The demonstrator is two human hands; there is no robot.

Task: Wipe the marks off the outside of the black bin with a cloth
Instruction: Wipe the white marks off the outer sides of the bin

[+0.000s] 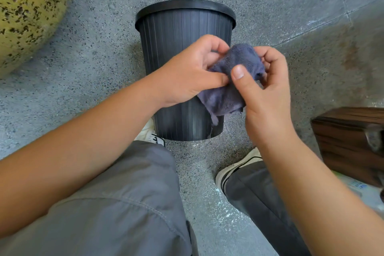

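Head view: both hands, left hand (187, 72) and right hand (264, 89), pinch a blue-grey cloth (230, 87) (fingers curled round it) above the ribbed black bin (178, 33) standing on the speckled floor (99, 54).

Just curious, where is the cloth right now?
In the head view, the cloth is centre frame, pinched between left hand and right hand, in front of the black bin.

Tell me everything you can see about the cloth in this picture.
The cloth is a small, dull blue-grey piece of fuzzy towelling, crumpled and partly folded. Both hands hold it up in front of the black bin: the left hand pinches its left edge, the right hand grips its right side with the thumb on top. A loose corner hangs down.
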